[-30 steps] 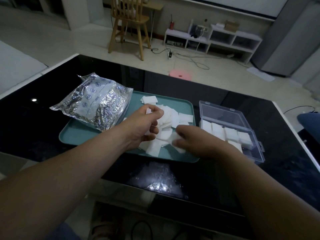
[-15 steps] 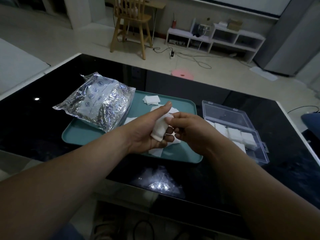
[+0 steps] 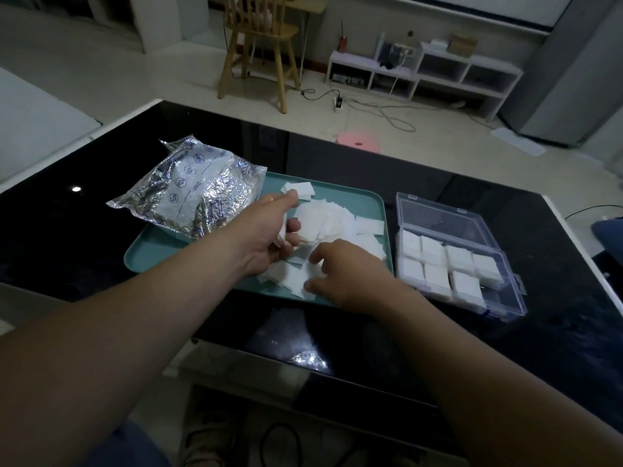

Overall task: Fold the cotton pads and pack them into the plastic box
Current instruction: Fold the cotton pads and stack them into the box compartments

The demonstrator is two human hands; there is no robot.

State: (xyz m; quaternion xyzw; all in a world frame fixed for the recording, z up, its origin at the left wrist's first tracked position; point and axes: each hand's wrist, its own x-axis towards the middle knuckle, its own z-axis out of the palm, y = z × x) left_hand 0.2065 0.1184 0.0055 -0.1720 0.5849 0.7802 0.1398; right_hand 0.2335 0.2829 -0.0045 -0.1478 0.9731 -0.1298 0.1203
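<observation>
On the teal plastic tray (image 3: 151, 261), many loose white square cotton pads (image 3: 330, 220) lie unfolded; the clear plastic box (image 3: 512, 291) beside it holds rows already folded, so I'd judge us partway. My left hand (image 3: 266, 241) grips a folded pad (image 3: 282, 230); my right hand (image 3: 344, 274) curls over the heap, grip unclear.

Glossy black table (image 3: 67, 251) with a white edge and a small bright spot of reflected light. Beyond, pale floor (image 3: 135, 72) in dim light. Wooden chair (image 3: 256, 38) at the back, low white shelf unit (image 3: 421, 72) along the wall, power strip (image 3: 338, 102) with loose cables, round pink stool (image 3: 359, 143), tall grey cabinet (image 3: 573, 62) at right.
</observation>
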